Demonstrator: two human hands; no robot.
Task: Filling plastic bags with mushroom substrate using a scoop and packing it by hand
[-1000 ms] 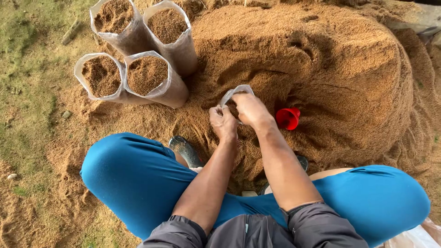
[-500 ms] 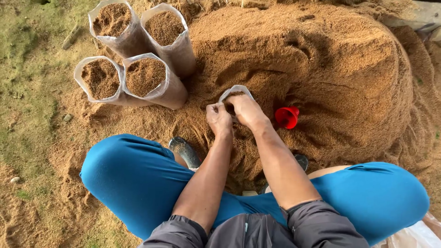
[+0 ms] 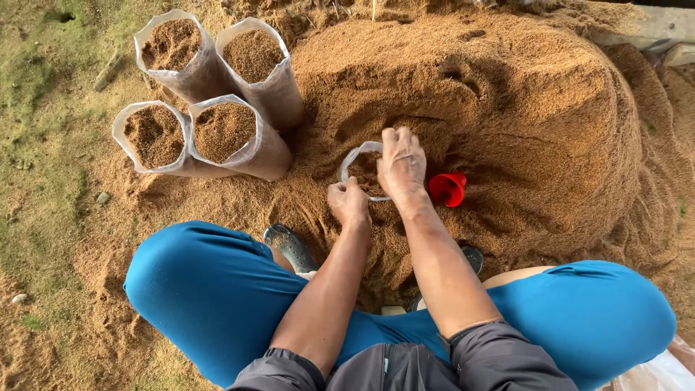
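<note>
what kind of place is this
Likely an outdoor plant-nursery or farm work spot: a big heap of sawdust-like husk on bare ground with grass, and four filled clear bags standing beside it.

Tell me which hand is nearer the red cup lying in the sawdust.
Right. The right hand rests over the open clear bag, just beside the red cup. The left hand holds the bag's near rim, farther from the cup.
</note>
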